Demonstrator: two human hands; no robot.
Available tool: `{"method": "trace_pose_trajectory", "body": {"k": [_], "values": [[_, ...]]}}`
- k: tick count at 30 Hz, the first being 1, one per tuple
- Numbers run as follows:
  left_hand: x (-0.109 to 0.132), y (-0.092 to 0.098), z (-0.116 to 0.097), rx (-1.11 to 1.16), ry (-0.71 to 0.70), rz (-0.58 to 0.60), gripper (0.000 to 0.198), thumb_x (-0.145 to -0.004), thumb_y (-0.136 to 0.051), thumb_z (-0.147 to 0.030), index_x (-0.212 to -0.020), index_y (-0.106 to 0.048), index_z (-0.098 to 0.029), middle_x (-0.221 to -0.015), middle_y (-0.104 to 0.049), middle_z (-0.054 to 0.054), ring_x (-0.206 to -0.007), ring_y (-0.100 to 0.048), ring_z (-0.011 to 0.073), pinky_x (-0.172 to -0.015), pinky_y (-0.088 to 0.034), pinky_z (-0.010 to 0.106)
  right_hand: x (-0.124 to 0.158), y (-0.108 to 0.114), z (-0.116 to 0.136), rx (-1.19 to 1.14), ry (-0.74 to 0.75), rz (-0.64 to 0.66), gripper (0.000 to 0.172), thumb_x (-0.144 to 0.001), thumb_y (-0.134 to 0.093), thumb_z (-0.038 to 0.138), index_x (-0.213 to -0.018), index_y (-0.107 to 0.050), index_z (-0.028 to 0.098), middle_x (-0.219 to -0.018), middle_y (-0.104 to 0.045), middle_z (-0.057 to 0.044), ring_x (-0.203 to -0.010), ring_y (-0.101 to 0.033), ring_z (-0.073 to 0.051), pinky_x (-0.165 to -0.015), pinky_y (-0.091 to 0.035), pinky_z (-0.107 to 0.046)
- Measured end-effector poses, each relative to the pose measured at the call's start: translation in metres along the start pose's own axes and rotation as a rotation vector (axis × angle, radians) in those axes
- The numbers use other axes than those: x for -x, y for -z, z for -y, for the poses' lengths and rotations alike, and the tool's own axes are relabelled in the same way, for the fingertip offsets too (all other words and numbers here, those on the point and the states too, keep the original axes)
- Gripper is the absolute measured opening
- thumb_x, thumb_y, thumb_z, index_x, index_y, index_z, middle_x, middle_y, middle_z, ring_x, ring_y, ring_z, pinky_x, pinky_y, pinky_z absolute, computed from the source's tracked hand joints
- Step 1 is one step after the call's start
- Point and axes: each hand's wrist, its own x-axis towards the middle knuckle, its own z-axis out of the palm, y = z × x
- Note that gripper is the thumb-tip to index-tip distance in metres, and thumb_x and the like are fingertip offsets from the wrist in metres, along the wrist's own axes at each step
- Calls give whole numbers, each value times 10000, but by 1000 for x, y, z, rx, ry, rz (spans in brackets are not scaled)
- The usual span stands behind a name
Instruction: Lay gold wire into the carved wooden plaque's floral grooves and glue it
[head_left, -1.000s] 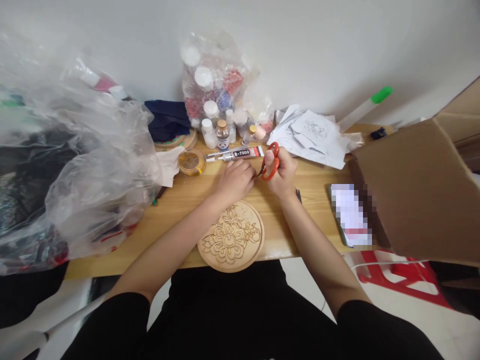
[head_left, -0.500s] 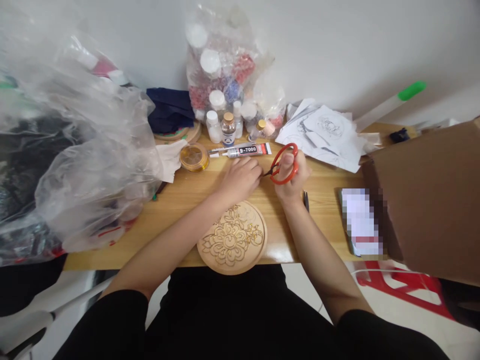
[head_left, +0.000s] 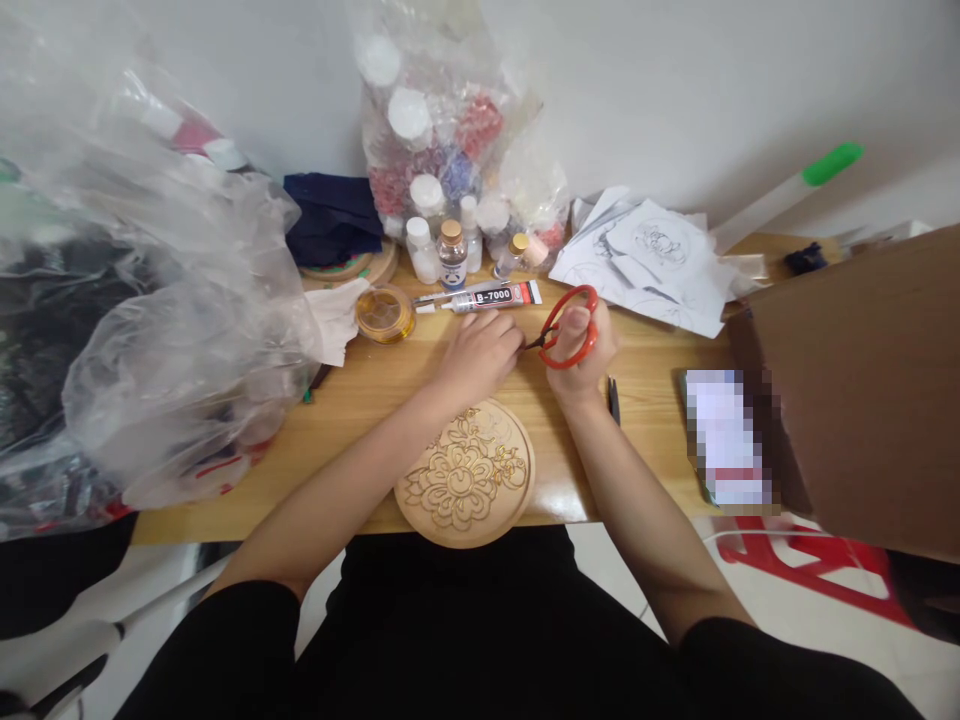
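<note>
Scissors (head_left: 568, 330) with red loop handles sit at frame centre, the right hand (head_left: 581, 350) closed through the loops. They look light, rigid and sharp-tipped, best held by those loops. The left hand (head_left: 480, 355) is curled at the blades; whether it pinches anything I cannot tell.

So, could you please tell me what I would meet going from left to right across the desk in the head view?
Clear plastic bag → gold wire spool → left hand → red scissors in the right hand → phone → cardboard box.
</note>
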Motion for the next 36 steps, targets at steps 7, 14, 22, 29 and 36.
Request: {"method": "trace_pose_trajectory", "body": {"k": [7, 14, 22, 29, 36], "values": [[0, 1, -1, -34, 20, -3, 128, -910, -511, -201, -854, -613, -146, -897, -617, 68, -917, -536, 233, -732, -375, 347, 0, -2, 0, -15, -17, -33, 449, -948, -297, 581, -698, -426, 231, -551, -366, 32, -469, -378, -110, -478, -331, -288], [-1, 5, -2, -29, 37, 43, 144, -919, -495, -195, -887, -628, -149, -917, -614, 66, -955, -532, 233, -756, -379, 348, 2, 0, 0, 196, -56, 24, 569, -947, -123, 609, -687, -446, 219, -546, -378, 28, -478, -384, -103, -503, -362, -274], [-1, 4, -2, -25, 41, 45, 153, -927, -487, -194, -892, -627, -144, -932, -617, 65, -969, -534, 232, -772, -381, 352, 5, 3, -2, 304, -87, 97, 676, -953, -75, 585, -729, -578, 194, -553, -429, -16, -512, -440, -141, -547, -407, -307], [-1, 5, -4, -29, 47, 53, 147, -927, -491, -193, -894, -626, -146, -936, -618, 63, -967, -533, 233, -773, -376, 356, 4, 4, -1, 416, -105, 147, 657, -970, -29, 490, -755, -569, 185, -589, -420, -24, -541, -457, -143, -572, -410, -298], [-1, 7, -4, -50, 47, 77, 160, -937, -475, -199, -907, -623, -145, -957, -618, 70, -986, -531, 239, -783, -378, 362, 3, 4, 2, 513, -115, 151, 684, -965, 17, 489, -775, -567, 187, -595, -408, -21, -562, -485, -145, -585, -425, -302]]}}
